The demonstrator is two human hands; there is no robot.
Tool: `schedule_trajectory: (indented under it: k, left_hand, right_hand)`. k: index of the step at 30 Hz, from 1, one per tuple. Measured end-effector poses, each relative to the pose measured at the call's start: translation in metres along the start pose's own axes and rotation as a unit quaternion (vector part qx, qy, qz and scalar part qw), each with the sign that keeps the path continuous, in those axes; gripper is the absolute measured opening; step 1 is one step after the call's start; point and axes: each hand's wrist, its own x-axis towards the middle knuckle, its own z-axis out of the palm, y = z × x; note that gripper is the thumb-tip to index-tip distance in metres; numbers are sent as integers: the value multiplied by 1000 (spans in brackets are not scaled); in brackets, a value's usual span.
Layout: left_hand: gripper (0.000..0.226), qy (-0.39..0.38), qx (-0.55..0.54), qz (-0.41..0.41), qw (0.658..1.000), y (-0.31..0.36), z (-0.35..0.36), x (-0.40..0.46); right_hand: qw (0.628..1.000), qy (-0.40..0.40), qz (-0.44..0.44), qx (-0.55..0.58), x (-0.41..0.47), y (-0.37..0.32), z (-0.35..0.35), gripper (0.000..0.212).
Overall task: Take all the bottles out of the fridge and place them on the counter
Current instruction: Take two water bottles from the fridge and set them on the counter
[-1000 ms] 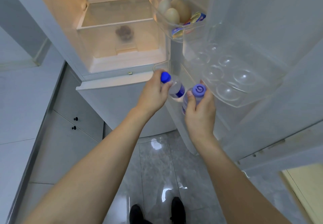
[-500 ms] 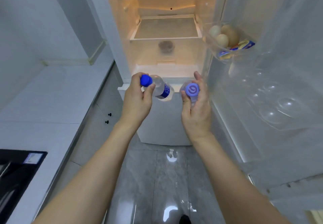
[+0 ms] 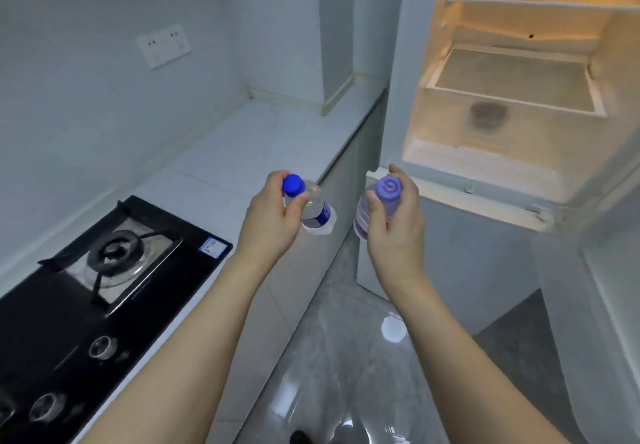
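My left hand (image 3: 272, 217) grips a clear water bottle with a dark blue cap (image 3: 313, 210) by its neck, held over the near edge of the white counter (image 3: 249, 146). In my right hand (image 3: 394, 225) is a second clear bottle with a pale purple cap (image 3: 389, 189), gripped near the top and hanging over the floor just right of the counter's edge. The open fridge (image 3: 512, 104) stands to the right, its lit shelves showing no bottles.
A black gas hob (image 3: 104, 270) with a burner and knobs takes up the counter's near left. A wall socket (image 3: 163, 45) sits above the counter. The fridge door (image 3: 588, 322) hangs open at the right. Grey glossy floor tiles (image 3: 332, 374) lie below.
Both hands have carried the bottles leftward, away from the fridge door shelf and toward the counter. My view has turned left, bringing the hob and counter into sight.
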Motion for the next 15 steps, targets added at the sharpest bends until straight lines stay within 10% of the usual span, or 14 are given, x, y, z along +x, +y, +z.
schedule_trajectory:
  k: [15]
  left_hand:
    - [34, 84, 95, -141, 982, -131, -148, -3]
  right_hand:
    - [977, -207, 25, 48, -14, -57, 197, 37]
